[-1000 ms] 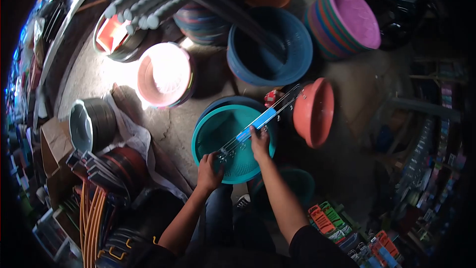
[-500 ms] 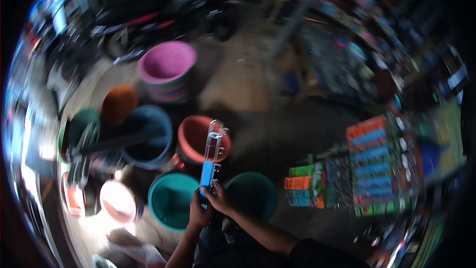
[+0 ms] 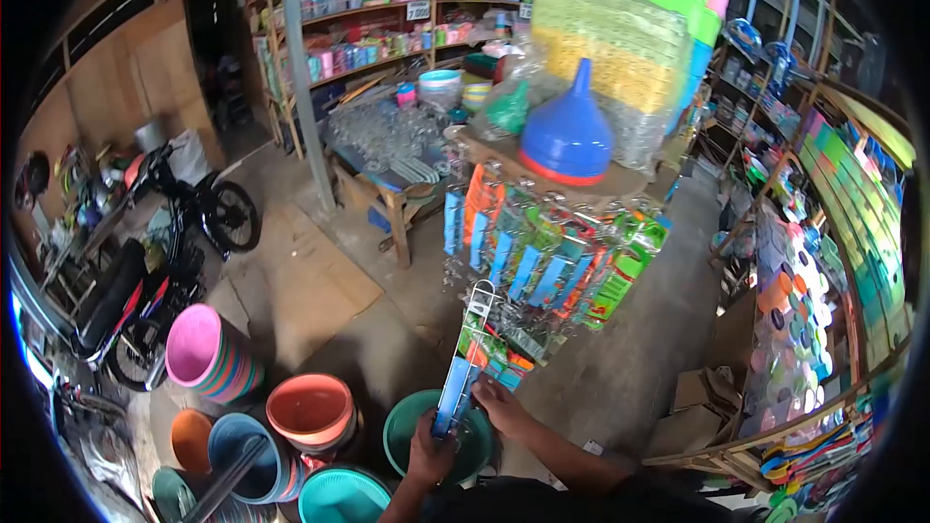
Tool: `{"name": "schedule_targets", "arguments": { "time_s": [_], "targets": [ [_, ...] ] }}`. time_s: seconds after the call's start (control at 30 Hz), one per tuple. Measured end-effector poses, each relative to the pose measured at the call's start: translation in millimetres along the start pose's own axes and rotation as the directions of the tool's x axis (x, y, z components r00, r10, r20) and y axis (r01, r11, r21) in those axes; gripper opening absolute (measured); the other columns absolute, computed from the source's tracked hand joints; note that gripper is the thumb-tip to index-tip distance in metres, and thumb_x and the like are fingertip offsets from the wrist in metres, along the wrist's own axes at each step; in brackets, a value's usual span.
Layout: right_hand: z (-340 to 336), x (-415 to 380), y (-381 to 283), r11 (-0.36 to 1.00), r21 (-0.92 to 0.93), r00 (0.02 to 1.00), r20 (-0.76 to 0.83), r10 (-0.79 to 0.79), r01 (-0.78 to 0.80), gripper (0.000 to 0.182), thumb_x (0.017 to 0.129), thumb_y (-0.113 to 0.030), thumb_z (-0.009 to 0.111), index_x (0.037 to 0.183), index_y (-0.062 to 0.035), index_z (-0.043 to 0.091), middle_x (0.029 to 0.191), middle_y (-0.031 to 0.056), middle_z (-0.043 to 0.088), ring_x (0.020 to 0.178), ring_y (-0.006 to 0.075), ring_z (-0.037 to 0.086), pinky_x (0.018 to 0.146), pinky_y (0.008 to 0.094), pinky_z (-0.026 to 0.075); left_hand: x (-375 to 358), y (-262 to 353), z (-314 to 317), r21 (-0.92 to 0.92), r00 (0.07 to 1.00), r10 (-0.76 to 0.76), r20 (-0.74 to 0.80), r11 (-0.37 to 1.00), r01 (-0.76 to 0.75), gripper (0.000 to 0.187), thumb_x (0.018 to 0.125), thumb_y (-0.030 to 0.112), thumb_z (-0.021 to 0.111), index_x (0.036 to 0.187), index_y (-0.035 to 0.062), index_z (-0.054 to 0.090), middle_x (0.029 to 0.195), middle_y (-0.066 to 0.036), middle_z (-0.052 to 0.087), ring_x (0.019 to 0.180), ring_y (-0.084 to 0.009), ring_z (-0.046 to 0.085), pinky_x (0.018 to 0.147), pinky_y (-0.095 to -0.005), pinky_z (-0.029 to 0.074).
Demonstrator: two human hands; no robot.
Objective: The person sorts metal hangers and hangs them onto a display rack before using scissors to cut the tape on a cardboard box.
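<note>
My left hand (image 3: 431, 447) is closed round the lower end of a long, narrow wire item with a blue card (image 3: 453, 393). Its bright metal loop points up and away from me. At the right edge of the blue card is my right hand (image 3: 501, 409), its fingers closed against the side. What exactly the wire item is cannot be made out. Beyond it hang several similar carded goods (image 3: 528, 266) with blue and orange cards. Below my hands stands a dark green tub (image 3: 402, 426).
Stacked pink tubs (image 3: 194, 344), a red-orange tub (image 3: 310, 407), a blue tub (image 3: 232, 436) and a teal tub (image 3: 339, 496) stand at left. A motorcycle (image 3: 121, 300) is behind them. Blue funnels (image 3: 572, 136) top the display ahead. Cardboard boxes (image 3: 693, 407) lie at right.
My view has swung right and up, bringing the hanging goods and funnels to the centre and the tubs to the lower left. Both hands stay at the wire item.
</note>
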State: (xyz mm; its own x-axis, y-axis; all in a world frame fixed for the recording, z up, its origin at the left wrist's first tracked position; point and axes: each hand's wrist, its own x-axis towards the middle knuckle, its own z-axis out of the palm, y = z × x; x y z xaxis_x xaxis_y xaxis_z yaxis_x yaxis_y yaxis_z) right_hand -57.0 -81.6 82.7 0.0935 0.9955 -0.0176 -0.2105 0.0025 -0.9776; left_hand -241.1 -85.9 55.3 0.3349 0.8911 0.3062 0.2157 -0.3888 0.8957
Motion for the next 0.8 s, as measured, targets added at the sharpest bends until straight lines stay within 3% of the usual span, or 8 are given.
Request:
{"name": "schedule_targets", "arguments": {
  "time_s": [0.1, 0.2, 0.33, 0.4, 0.47, 0.5, 0.67, 0.8],
  "targets": [
    [-25.5, -6.0, -15.3, 0.998, -0.056, 0.997, -0.071, 0.014, -0.018, 0.024, 0.099, -0.032, 0.056, 0.093, -0.0081, 0.059, 0.076, -0.0061, 0.049, 0.072, 0.0041, 0.044, 0.064, 0.0243, 0.038, 3.7, 7.6, 24.8, -0.185, 0.955, -0.27, 0.118, 0.939, 0.289, 0.046, 0.085, 0.006, 0.067, 0.123, -0.0002, 0.043, 0.097, -0.016, 0.063, 0.086, -0.0234, 0.064, 0.078, -0.0369, 0.051],
    [-34.9, -3.7, -26.1, 0.976, -0.205, 0.985, -0.135, -0.105, 0.076, 0.026, 0.098, -0.031, 0.059, 0.088, -0.0071, 0.06, 0.071, -0.0059, 0.047, 0.064, 0.0041, 0.042, 0.057, 0.0255, 0.036, 11.0, -6.5, 52.2, -0.245, 0.998, -0.051, 0.039, 0.968, 0.059, 0.042, 0.085, 0.005, 0.066, 0.121, -0.0006, 0.044, 0.099, -0.015, 0.061, 0.086, -0.0216, 0.063, 0.077, -0.0349, 0.05],
    [-31.2, 7.0, -47.7, 0.952, -0.242, 0.936, -0.25, -0.248, 0.188, 0.023, 0.094, -0.027, 0.065, 0.092, -0.0035, 0.065, 0.071, -0.0033, 0.054, 0.058, 0.0047, 0.044, 0.054, 0.0262, 0.036, 29.3, 1.6, 58.0, -0.21, 0.992, -0.077, 0.095, 0.973, 0.096, 0.04, 0.087, 0.001, 0.063, 0.121, -0.0007, 0.042, 0.102, -0.013, 0.059, 0.087, -0.0182, 0.061, 0.076, -0.0326, 0.05],
    [-35.9, 8.2, -72.8, 0.933, -0.357, 0.962, -0.239, -0.13, 0.037, 0.022, 0.092, -0.017, 0.067, 0.108, -0.002, 0.063, 0.083, 0.0, 0.063, 0.071, 0.0071, 0.056, 0.064, 0.0251, 0.045, 43.7, 14.4, 53.6, -0.31, 0.995, 0.023, 0.094, 0.951, 0.007, 0.04, 0.088, -0.003, 0.059, 0.122, -0.0007, 0.04, 0.103, -0.012, 0.058, 0.087, -0.016, 0.06, 0.074, -0.0309, 0.049],
    [-33.3, 14.5, -89.0, 0.939, -0.07, 0.913, -0.219, -0.344, 0.337, 0.032, 0.091, -0.001, 0.064, 0.121, -0.003, 0.055, 0.105, 0.0036, 0.065, 0.097, 0.0113, 0.06, 0.082, 0.0268, 0.048, 54.1, 14.6, 51.0, -0.333, 0.991, 0.033, 0.129, 0.943, 0.012, 0.041, 0.089, -0.004, 0.058, 0.124, -0.0011, 0.037, 0.102, -0.011, 0.059, 0.087, -0.0152, 0.06, 0.075, -0.0303, 0.049],
    [-42.5, 15.1, -97.0, 0.935, -0.116, 0.926, -0.143, -0.349, 0.334, 0.043, 0.09, 0.006, 0.061, 0.129, -0.003, 0.047, 0.116, 0.0082, 0.062, 0.106, 0.0156, 0.059, 0.087, 0.0302, 0.049, 58.1, 10.1, 52.2, -0.356, 0.99, 0.015, 0.139, 0.934, 0.036, 0.041, 0.088, -0.004, 0.058, 0.124, -0.0012, 0.038, 0.102, -0.011, 0.059, 0.088, -0.0154, 0.06, 0.076, -0.0303, 0.049],
    [-54.4, 18.2, -150.9, 0.941, -0.132, 0.917, -0.216, -0.335, 0.312, 0.041, 0.091, -0.002, 0.065, 0.129, -0.0018, 0.049, 0.107, 0.0053, 0.063, 0.095, 0.0122, 0.06, 0.084, 0.0296, 0.049, 72.5, 11.7, 44.9, -0.333, 0.976, -0.039, 0.214, 0.936, 0.11, 0.035, 0.089, -0.006, 0.056, 0.119, -0.0001, 0.041, 0.103, -0.007, 0.054, 0.091, -0.0113, 0.054, 0.08, -0.0266, 0.045],
    [-56.9, 12.3, -177.7, 0.847, -0.368, 0.863, -0.181, -0.471, 0.385, 0.057, 0.088, -0.002, 0.069, 0.138, -0.0042, 0.042, 0.108, 0.0051, 0.061, 0.096, 0.0113, 0.057, 0.084, 0.029, 0.049, 81.8, 10.9, 49.0, -0.42, 0.965, 0.04, 0.257, 0.905, 0.074, 0.039, 0.089, -0.005, 0.057, 0.124, -0.0003, 0.04, 0.107, -0.007, 0.055, 0.096, -0.0126, 0.054, 0.086, -0.028, 0.045]
  ]
}}
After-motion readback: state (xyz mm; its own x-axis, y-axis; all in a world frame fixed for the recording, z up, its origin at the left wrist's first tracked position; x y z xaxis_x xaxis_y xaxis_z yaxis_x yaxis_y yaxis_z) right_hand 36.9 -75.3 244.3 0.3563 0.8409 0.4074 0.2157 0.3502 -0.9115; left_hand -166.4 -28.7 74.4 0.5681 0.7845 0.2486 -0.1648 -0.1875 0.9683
